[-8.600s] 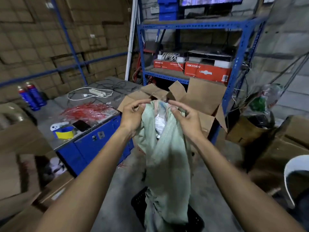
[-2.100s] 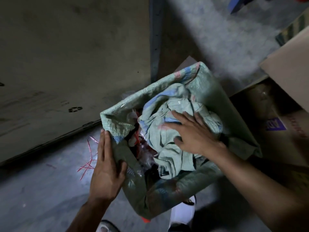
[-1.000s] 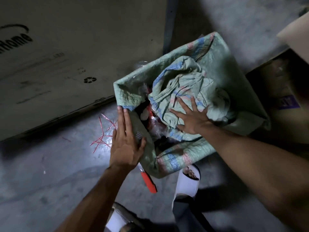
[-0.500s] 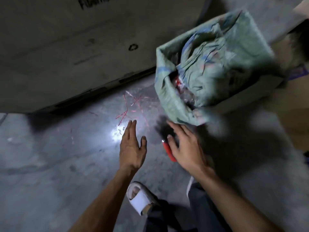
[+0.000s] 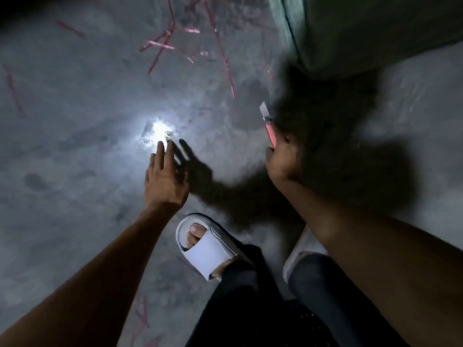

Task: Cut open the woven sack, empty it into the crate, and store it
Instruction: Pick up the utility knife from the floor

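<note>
My right hand (image 5: 281, 160) is closed around the red handle of a utility knife (image 5: 267, 126), whose pale blade end points up and away from me. The knife sits low over the concrete floor (image 5: 75, 146). My left hand (image 5: 165, 179) hovers over the floor with fingers stretched out flat and nothing in it. Only the lower side of the green woven sack (image 5: 350, 33) shows, at the top right corner; its contents and the crate are out of view.
Loose red plastic strands (image 5: 165, 43) lie scattered on the floor ahead of my hands. My feet in white slide sandals (image 5: 208, 249) stand just below the hands. A bright glare spot (image 5: 156, 131) lies by my left fingertips.
The view has dropped to the floor and the sack slid up out of frame. My right hand, which was reaching for the red knife, now grips it. The left hand stays spread.
</note>
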